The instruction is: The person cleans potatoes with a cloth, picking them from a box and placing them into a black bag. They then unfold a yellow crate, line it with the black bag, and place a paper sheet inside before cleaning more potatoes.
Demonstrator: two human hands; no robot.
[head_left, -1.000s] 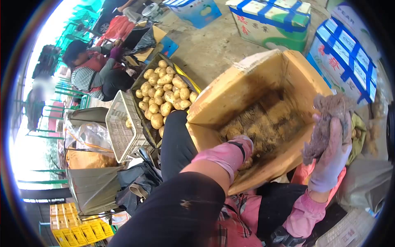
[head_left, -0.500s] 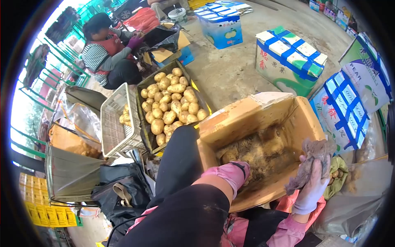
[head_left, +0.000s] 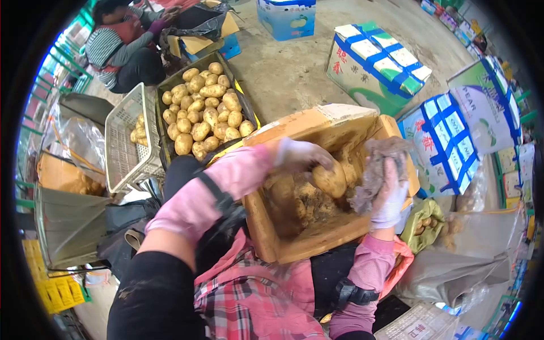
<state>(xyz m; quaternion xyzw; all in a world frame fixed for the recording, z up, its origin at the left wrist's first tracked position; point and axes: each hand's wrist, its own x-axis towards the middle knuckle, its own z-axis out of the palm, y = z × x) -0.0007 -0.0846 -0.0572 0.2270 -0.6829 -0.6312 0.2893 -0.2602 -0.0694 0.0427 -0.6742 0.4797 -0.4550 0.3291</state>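
Note:
In the gloved fingers of my left hand [head_left: 303, 154] is a large yellowish potato [head_left: 330, 179], held over an open cardboard box [head_left: 272, 245]. Inside the box lie soil-covered potatoes [head_left: 310, 205], some blurred by motion. My right hand [head_left: 392, 198], also gloved, grips a crumpled, dirty grey cloth [head_left: 381, 165] by the box's right side. A small gap shows between cloth and potato.
Left of the box stands a black-lined crate of potatoes [head_left: 202, 113], beside a white plastic basket [head_left: 122, 133]. Taped fruit boxes [head_left: 377, 65] stand behind and to the right. A green sack [head_left: 424, 226] sits at right. Another person [head_left: 122, 48] crouches at upper left.
My left hand has come up from inside the box with a potato. My right hand still holds the cloth, now closer to the potato. The view has shifted, moving the surroundings leftward and up.

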